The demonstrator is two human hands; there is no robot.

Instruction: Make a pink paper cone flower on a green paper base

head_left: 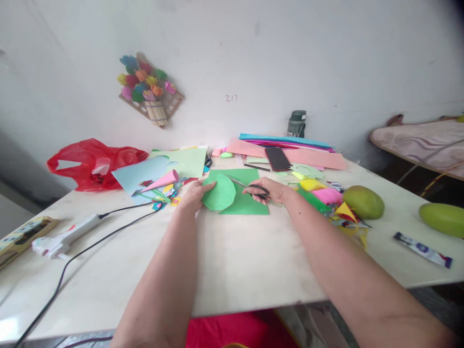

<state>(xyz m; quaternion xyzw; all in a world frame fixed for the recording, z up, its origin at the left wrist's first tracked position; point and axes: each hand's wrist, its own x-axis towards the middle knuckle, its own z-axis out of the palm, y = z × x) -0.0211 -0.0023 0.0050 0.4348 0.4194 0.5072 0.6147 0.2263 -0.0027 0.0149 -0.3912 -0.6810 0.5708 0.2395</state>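
My left hand [196,195] grips the left edge of a roughly round green paper piece [219,193], its thumb lying on top. In my right hand [268,189] is a pair of scissors [258,190], my fingers through the dark handles. The scissor blades point left and meet the upper right edge of the round piece; how far apart they are is hard to make out. Beneath lies a larger green sheet [250,207] with a cut-away lower left side, flat on the white table [253,261].
Left are a red plastic bag [97,166], pink paper cone [163,180], glue gun [68,237] with cord, and power strip [27,237]. Behind lie a phone [277,159] and coloured paper [319,158]. Right are paper scraps [346,212], green mangoes [363,202] and a tube [422,250].
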